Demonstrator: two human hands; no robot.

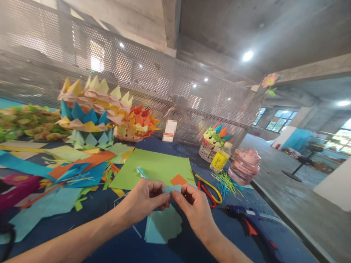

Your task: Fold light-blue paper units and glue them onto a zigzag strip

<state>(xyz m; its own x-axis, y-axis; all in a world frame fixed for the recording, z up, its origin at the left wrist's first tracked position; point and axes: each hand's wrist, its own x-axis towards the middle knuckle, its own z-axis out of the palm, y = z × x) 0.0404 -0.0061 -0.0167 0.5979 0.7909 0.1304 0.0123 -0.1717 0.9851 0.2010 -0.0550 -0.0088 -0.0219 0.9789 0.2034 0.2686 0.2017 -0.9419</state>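
Note:
Between my two hands is a small folded strip of light blue paper (172, 189). My left hand (149, 197) pinches its left end with thumb and fingers. The right end is pinched by my right hand (193, 202). Beneath my hands a stack of light blue paper squares (161, 228) lies on the dark blue table. Just beyond, a large green sheet (156, 164) carries an orange paper square (178, 179) and a small folded light blue piece (142, 172). Scissors (214, 190) with yellow and red handles lie right of my right hand.
Folded paper crowns (85, 117) stand at the back left among coloured scraps (79, 166). On the right are a glue gun (252, 223), a yellow-labelled bottle (220, 159), a pink bottle (244, 166) and thin paper strips (226, 184). A perforated screen (153, 80) rises behind.

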